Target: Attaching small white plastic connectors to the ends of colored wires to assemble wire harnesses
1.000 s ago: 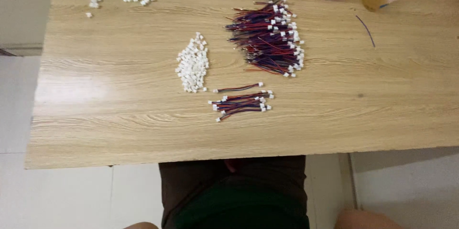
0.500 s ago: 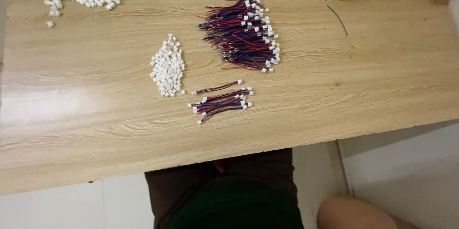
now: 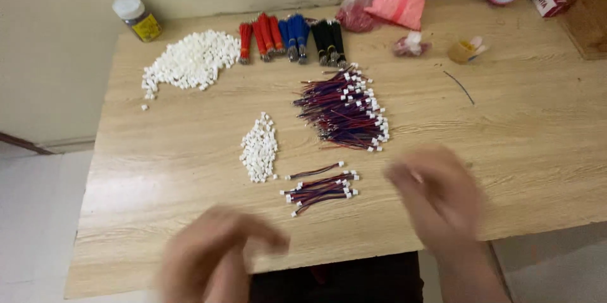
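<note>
Worktop (image 3: 158, 170): 2 white connector piles, big (image 3: 190, 59) & small (image 3: 260, 148); 2 wire bunches, big (image 3: 346, 108) & small (image 3: 321, 190). Left hand (image 3: 218, 255), right hand (image 3: 439, 198) blurred, empty; fingers' spread can't tell.

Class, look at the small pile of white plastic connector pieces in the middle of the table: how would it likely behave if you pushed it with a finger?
The small pile of white connector pieces is loose and unbound, so it would probably scatter rather than slide together. The pieces look tiny and boxy, so likely light and unlikely to roll far.

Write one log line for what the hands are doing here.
left hand: blurred, empty, above table edge | right hand: blurred, empty, beside small wire bundle | small white connector pile: untouched
</note>
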